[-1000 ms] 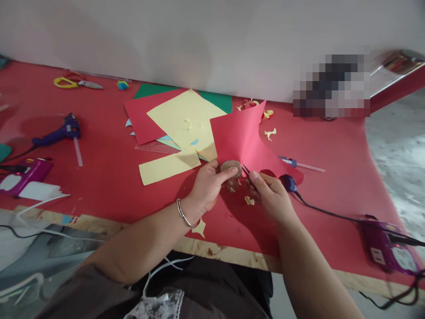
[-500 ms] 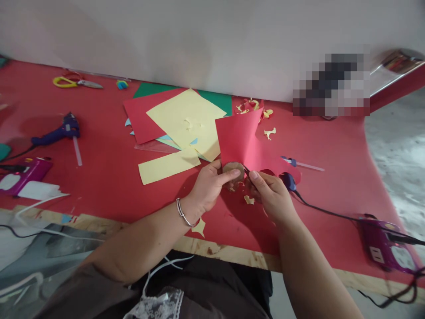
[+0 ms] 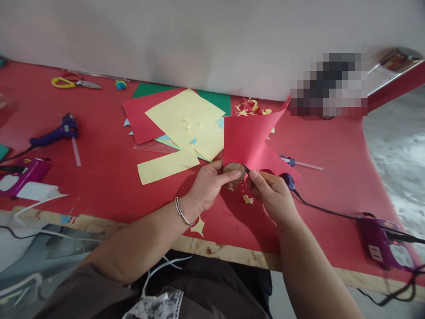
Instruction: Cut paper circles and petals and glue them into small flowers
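Note:
My left hand (image 3: 210, 185) is closed, pinching a round brown disc (image 3: 232, 169) with the thumb on top. A sheet of red paper (image 3: 245, 137) is held at the disc and bends upward behind it. My right hand (image 3: 274, 195) is wrapped round scissors (image 3: 246, 169); only a narrow dark part shows by the disc's right edge, and the handles are mostly hidden by my fingers. Just below the hands lies a yellow paper scrap (image 3: 248, 200). Another yellow scrap (image 3: 198, 226) rests near my left wrist.
Yellow paper (image 3: 186, 115) overlaps red and green sheets at the back, with a yellow strip (image 3: 168, 166) in front. Paper scraps (image 3: 250, 107) lie behind. Yellow-handled scissors (image 3: 76, 83), a blue glue gun (image 3: 58, 132), another glue gun (image 3: 288, 180) and purple power strips (image 3: 387, 243) surround the work.
The red paper has swung to the right and its upper corner stands higher, now covering some yellow scraps. Both hands stay nearly in place at the disc.

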Action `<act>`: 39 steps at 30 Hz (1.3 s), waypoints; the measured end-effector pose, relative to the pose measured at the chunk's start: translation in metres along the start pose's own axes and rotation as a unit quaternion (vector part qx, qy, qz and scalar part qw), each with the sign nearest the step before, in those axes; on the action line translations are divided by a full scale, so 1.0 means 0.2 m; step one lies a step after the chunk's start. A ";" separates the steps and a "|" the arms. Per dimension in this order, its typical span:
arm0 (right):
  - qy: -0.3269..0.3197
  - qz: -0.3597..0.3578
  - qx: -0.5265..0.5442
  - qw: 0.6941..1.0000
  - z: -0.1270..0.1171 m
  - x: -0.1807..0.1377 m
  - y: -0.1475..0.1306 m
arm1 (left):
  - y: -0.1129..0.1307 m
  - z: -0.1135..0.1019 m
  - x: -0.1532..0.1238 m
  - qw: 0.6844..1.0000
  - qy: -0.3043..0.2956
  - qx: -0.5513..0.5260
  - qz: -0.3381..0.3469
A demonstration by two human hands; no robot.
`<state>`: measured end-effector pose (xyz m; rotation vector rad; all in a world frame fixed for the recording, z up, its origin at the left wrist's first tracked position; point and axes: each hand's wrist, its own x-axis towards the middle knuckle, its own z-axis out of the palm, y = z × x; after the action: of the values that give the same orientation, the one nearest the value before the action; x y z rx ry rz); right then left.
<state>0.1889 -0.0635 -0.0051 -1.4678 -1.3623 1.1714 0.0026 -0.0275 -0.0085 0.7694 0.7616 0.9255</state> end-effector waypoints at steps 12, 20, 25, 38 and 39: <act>0.002 -0.003 -0.013 1.000 -0.01 0.00 0.02 | -0.01 0.00 0.01 1.000 0.011 -0.009 -0.004; 0.003 -0.018 -0.021 1.000 -0.01 0.00 -0.01 | 0.00 0.00 0.01 1.000 0.022 -0.014 0.003; 0.005 -0.025 -0.033 0.999 -0.02 0.00 0.00 | 0.02 0.00 0.00 1.000 0.014 -0.026 0.007; 0.002 -0.018 -0.016 1.000 -0.02 -0.01 0.02 | 0.01 -0.01 0.02 0.999 -0.024 -0.031 -0.034; 0.001 -0.016 -0.014 1.000 -0.02 -0.01 0.02 | 0.01 -0.01 0.02 0.998 -0.023 -0.036 -0.037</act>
<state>0.1941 -0.0649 -0.0075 -1.4617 -1.4007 1.1349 0.0014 -0.0227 -0.0088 0.6937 0.7076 0.8611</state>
